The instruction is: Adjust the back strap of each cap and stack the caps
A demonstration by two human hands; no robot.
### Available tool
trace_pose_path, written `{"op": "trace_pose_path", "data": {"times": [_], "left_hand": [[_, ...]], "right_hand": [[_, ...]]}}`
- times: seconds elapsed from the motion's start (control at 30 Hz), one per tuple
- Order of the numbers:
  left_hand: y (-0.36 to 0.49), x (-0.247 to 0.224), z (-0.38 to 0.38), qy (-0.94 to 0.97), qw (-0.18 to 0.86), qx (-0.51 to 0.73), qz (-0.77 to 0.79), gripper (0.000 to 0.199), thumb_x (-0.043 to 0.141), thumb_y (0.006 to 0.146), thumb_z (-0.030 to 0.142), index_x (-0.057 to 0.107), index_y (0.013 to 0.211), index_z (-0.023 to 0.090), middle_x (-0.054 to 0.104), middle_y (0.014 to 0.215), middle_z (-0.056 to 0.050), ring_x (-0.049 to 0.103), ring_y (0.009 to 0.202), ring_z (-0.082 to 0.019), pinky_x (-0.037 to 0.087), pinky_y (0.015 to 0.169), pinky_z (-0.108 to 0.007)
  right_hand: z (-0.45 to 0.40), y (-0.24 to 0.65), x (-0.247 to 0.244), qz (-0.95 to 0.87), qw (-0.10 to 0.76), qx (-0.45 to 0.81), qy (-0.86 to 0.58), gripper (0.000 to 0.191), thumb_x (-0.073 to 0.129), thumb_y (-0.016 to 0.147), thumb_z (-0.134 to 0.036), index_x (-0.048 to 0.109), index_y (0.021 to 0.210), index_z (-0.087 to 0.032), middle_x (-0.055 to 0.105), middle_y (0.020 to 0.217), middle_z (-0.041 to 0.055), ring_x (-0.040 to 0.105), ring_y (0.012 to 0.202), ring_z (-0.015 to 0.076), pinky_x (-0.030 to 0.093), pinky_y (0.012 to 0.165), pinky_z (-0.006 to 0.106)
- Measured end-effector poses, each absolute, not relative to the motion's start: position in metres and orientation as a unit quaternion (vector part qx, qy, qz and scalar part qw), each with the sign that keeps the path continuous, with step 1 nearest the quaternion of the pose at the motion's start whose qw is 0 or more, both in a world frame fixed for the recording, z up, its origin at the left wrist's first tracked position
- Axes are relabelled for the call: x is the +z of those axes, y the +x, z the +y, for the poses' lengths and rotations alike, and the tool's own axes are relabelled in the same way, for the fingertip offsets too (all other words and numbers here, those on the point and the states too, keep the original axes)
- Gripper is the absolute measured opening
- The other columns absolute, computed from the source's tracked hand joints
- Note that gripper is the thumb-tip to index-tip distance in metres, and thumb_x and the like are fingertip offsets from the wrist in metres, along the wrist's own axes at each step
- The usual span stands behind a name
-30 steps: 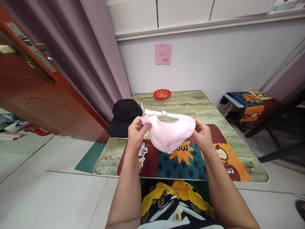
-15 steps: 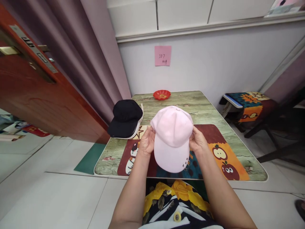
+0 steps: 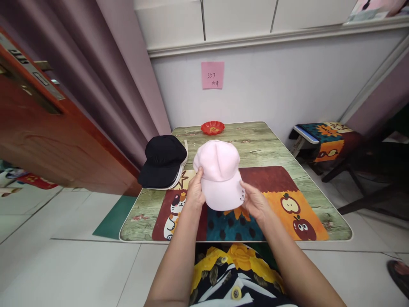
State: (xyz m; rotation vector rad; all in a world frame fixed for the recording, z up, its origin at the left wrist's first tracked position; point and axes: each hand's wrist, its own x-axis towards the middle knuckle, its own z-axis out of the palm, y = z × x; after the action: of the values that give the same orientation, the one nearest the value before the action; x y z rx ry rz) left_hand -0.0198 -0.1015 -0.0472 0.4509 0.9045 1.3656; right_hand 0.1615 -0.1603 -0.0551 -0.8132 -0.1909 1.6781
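Note:
A pale pink baseball cap [image 3: 220, 164] is held up over the table, its brim toward me and metal rings along the brim's right edge. My left hand [image 3: 195, 189] grips its left side, thumb on top where crown and brim meet. With my right hand [image 3: 254, 200] I pinch the right edge of the brim near the rings. To the left, a black cap [image 3: 164, 157] lies stacked on at least one white cap [image 3: 182, 172], mostly hidden beneath it. Under the pink cap is a colourful mat [image 3: 268, 183] with cartoon pictures.
A red scalloped dish [image 3: 212, 128] sits at the back of the wood-patterned table [image 3: 255, 136]. A pink note [image 3: 212, 75] is on the wall. Left stands a wooden door [image 3: 64, 140] beside a purple curtain [image 3: 134, 64]; right, a stool [image 3: 326, 136] and dark chair legs [image 3: 338, 175].
The pink cap has moved left and slightly away from me, its brim tilting up. My right hand has shifted from the crown's side down to the brim's edge. The view has turned slightly.

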Motion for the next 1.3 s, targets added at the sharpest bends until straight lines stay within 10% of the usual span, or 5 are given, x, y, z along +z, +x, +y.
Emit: {"op": "trace_pose_path", "data": {"times": [0.43,1.0,1.3], "left_hand": [[-0.009,-0.062,-0.103,0.295,0.641,0.511,0.49,0.038,0.066,0.089,0.046,0.064,0.096,0.009,0.074,0.089,-0.014,0.072,0.068,-0.017,0.06,0.065,-0.029],[-0.008,-0.095,-0.122,0.55,0.475,0.455,0.514,0.028,0.061,0.086,0.042,0.062,0.1,0.017,0.066,0.081,-0.002,0.062,0.064,-0.012,0.053,0.061,-0.025],[-0.009,-0.092,-0.121,0.551,0.478,0.445,0.52,0.027,0.059,0.087,0.042,0.061,0.099,0.018,0.067,0.082,-0.003,0.063,0.067,-0.014,0.053,0.062,-0.025]], "right_hand": [[-0.096,0.246,-0.067,0.027,0.757,0.535,-0.374,0.021,0.058,0.092,-0.004,0.065,0.104,-0.019,0.078,0.099,-0.0005,0.075,0.089,0.0115,0.062,0.09,0.03],[-0.024,0.339,-0.11,0.009,0.735,0.425,-0.529,0.014,0.061,0.089,-0.008,0.059,0.098,-0.018,0.073,0.1,0.0013,0.072,0.085,0.0115,0.063,0.08,0.026],[-0.042,0.347,-0.117,-0.161,0.63,0.351,-0.674,0.061,0.086,0.067,-0.028,0.057,0.119,-0.016,0.072,0.088,0.0008,0.071,0.07,0.0153,0.063,0.068,0.027]]}}
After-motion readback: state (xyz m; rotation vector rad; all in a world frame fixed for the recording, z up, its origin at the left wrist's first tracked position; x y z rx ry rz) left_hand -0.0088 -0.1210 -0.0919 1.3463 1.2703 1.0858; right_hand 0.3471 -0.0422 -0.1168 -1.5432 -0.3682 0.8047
